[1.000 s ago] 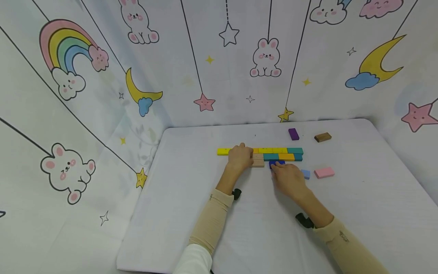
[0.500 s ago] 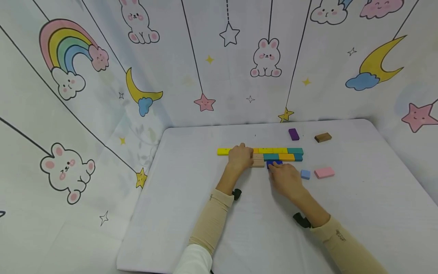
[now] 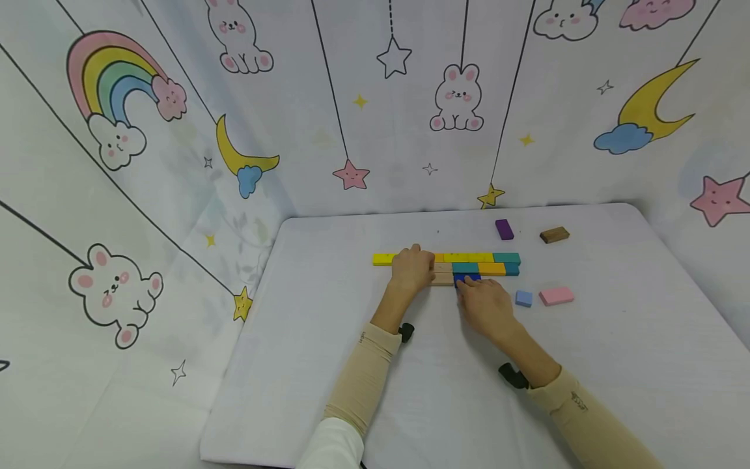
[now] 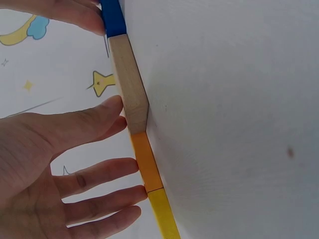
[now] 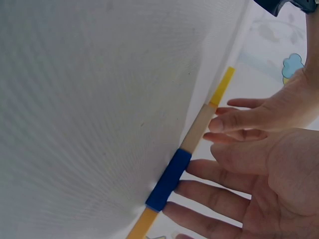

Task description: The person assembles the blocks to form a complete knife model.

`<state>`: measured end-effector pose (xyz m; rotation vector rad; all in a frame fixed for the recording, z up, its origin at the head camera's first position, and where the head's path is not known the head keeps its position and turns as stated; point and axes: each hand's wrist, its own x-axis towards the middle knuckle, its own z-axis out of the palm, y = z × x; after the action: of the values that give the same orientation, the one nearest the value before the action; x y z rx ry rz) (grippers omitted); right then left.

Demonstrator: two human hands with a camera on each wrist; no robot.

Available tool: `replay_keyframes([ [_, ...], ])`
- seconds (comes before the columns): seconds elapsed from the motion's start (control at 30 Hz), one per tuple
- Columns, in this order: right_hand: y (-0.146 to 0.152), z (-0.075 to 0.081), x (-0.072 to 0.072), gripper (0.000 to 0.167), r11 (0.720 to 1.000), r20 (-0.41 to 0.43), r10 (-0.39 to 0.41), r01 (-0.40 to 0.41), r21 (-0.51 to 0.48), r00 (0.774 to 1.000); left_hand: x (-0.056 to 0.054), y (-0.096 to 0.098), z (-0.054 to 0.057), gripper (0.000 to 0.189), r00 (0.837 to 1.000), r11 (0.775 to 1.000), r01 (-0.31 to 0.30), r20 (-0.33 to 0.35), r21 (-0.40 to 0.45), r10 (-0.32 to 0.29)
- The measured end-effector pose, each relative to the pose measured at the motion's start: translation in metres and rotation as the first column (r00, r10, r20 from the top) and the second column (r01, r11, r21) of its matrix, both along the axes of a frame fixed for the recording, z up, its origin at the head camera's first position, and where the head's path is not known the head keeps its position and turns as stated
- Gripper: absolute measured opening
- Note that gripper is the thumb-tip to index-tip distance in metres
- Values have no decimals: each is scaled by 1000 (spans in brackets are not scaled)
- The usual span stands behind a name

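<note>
Rows of coloured wooden blocks lie pressed together on the white table. My left hand (image 3: 413, 268) rests over their left part, hiding some; its fingertips touch the plain wood block (image 4: 129, 84) and the orange block (image 4: 146, 162), with a yellow block (image 4: 164, 214) beyond. The extended fingertips of my right hand (image 3: 487, 305) press on the dark blue block (image 5: 169, 179), its thumb off the block. In the head view that block sits against the right end of the plain wood block in the front row. Behind it are a teal block (image 3: 465, 268) and an orange-yellow block (image 3: 491, 268).
A light blue block (image 3: 524, 298) and a pink block (image 3: 556, 296) lie apart to the right. Farther back are a purple block (image 3: 504, 229) and a brown block (image 3: 554, 234). A patterned cloth (image 3: 410, 143) hangs behind the table.
My right hand has slid the dark blue block left, closing the gap to the plain wood block. The light blue block now shows fully. My left hand has stayed in place.
</note>
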<state>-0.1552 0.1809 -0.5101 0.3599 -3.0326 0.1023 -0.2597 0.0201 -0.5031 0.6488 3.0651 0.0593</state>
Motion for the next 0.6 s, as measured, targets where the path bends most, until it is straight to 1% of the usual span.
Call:
replay_keyframes([
  [0.23, 0, -1, -2, 39, 1000, 1, 1, -1, -8, 1000, -1, 0, -2, 16, 1000, 1000, -4, -14, 1, 4],
  [0.6, -4, 0, -3, 39, 1000, 26, -19, 19, 13, 999, -1, 1, -2, 16, 1000, 1000, 0, -3, -5, 0],
])
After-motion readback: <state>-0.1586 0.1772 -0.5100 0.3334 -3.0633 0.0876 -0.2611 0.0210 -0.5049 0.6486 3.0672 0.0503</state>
